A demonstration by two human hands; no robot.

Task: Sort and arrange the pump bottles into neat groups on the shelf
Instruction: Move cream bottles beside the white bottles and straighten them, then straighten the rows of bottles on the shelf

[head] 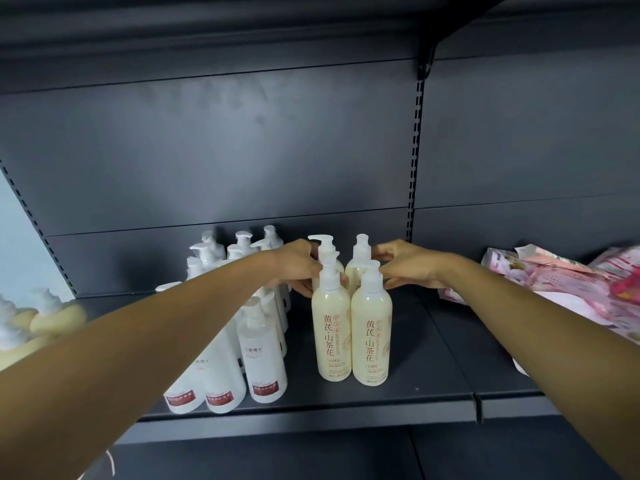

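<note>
Two cream pump bottles (331,327) with orange lettering stand side by side at the middle of the dark shelf (433,368), and two more cream bottles stand right behind them. My left hand (298,266) wraps the back left cream bottle (325,251) near its neck. My right hand (403,265) holds the back right cream bottle (360,258) from the right side. A group of white pump bottles (263,351) with red labels stands to the left, partly hidden by my left forearm.
More cream pump bottles (41,317) sit blurred at the far left edge. Pink and white packets (561,285) lie heaped on the shelf's right side. A slotted upright (415,161) divides the back panel. An upper shelf hangs overhead.
</note>
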